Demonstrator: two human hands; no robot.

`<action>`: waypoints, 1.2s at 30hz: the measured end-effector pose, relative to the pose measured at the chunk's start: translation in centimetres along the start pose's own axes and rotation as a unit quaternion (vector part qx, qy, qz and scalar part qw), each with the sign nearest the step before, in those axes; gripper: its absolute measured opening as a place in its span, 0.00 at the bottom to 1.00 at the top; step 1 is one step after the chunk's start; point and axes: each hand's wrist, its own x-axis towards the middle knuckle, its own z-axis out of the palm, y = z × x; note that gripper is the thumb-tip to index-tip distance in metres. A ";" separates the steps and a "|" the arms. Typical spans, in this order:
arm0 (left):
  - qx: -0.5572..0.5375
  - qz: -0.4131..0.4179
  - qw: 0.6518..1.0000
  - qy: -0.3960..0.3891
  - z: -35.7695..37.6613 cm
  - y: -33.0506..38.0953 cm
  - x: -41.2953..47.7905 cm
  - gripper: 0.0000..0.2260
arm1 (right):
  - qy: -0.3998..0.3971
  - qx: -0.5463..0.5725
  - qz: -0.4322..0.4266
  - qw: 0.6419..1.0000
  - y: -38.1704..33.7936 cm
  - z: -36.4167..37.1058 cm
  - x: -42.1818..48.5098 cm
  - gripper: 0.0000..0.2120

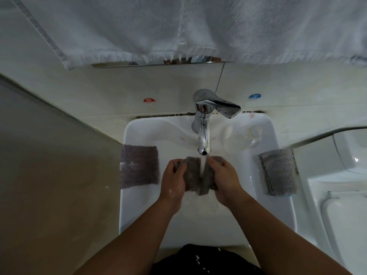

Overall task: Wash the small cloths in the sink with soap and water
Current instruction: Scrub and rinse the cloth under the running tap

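Note:
A wet grey cloth point(198, 175) hangs bunched between both hands over the white sink point(139, 215). My left hand point(173, 182) grips its left side, and my right hand point(225, 180) grips its right side. Water runs from the chrome tap point(203, 133) onto the middle of the cloth. A second purple-grey cloth point(139, 166) lies flat on the sink's left rim, with flecks of suds on it. A third grey cloth point(279, 172) is draped over the right rim. Soap flecks show on my left hand.
A clear small bottle point(254, 133) stands on the sink's back right ledge. White towels point(178, 26) hang above the tap. A white toilet point(341, 195) stands close on the right. A wall runs along the left.

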 end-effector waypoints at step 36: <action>0.202 0.065 0.976 -0.037 2.3 -1.4 0.5 0.08 | 0.038 -0.273 -0.221 0.935 1.6 2.2 -0.1 0.21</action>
